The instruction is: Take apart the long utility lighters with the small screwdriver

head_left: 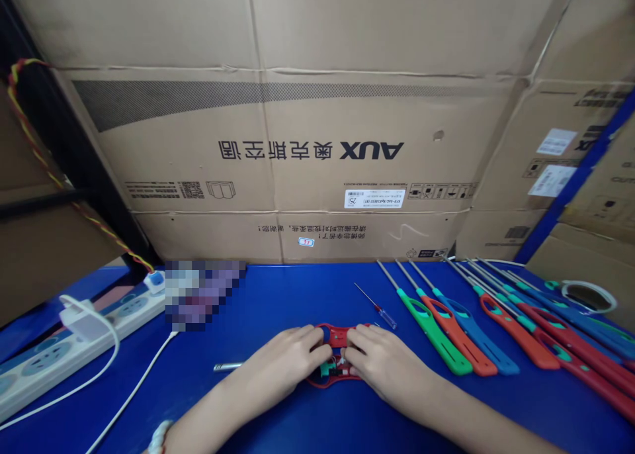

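Two red casing halves lie close together on the blue table between my hands. The upper one (pixel 339 337) is narrow; the lower one (pixel 337 380) holds a teal part (pixel 326 369) and small black and white parts. My left hand (pixel 296 353) has its fingers closed on the left side of the red casing. On the right side, my right hand (pixel 376 359) has curled fingers gripping the casing near the small inner parts. A metal tube (pixel 228 367) sticks out to the left, partly behind my left wrist. The fingertips partly cover the casing.
A screwdriver (pixel 385 317) lies beyond my right hand. Several long-necked lighters, including a green one (pixel 436 340), are spread at the right. A white power strip (pixel 94 338) with cables is at the left. A cardboard wall (pixel 307 123) stands behind the table (pixel 297 288).
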Action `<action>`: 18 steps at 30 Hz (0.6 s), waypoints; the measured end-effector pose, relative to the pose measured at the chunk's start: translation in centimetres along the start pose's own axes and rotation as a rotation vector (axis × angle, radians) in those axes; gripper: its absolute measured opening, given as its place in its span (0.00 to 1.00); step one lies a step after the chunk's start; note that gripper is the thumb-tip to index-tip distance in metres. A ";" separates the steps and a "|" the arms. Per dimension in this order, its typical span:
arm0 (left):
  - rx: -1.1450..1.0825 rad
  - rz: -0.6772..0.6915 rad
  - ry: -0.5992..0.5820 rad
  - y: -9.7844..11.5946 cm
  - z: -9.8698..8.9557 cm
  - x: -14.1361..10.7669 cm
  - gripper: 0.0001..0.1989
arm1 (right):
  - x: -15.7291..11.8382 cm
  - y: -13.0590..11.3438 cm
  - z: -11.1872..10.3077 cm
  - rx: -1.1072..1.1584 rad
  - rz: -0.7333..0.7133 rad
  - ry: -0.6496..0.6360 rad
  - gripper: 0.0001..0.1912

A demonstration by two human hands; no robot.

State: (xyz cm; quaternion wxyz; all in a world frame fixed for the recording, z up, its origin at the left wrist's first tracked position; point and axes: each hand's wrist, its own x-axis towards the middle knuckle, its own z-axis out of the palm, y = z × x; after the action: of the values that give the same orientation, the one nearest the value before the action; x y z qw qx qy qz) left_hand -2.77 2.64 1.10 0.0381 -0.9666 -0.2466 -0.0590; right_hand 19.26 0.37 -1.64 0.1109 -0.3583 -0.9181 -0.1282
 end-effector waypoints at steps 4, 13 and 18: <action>-0.018 -0.036 -0.039 -0.4 -1.5 -0.2 0.11 | 0.1 0.1 -0.4 -0.038 -0.003 -0.011 0.02; -0.405 -0.011 -0.133 -0.2 -2.7 -0.9 0.12 | 0.0 0.1 -0.3 -0.036 -0.009 -0.003 0.03; -0.448 0.015 -0.161 0.0 -2.0 -1.0 0.12 | 0.1 0.0 -0.6 -0.035 -0.015 -0.004 0.04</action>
State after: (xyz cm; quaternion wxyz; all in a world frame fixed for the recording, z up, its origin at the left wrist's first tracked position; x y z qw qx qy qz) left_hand -3.84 1.94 2.96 -0.1969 -0.9543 -0.2223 -0.0348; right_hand 19.23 0.23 -1.06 0.1017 -0.3536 -0.9186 -0.1441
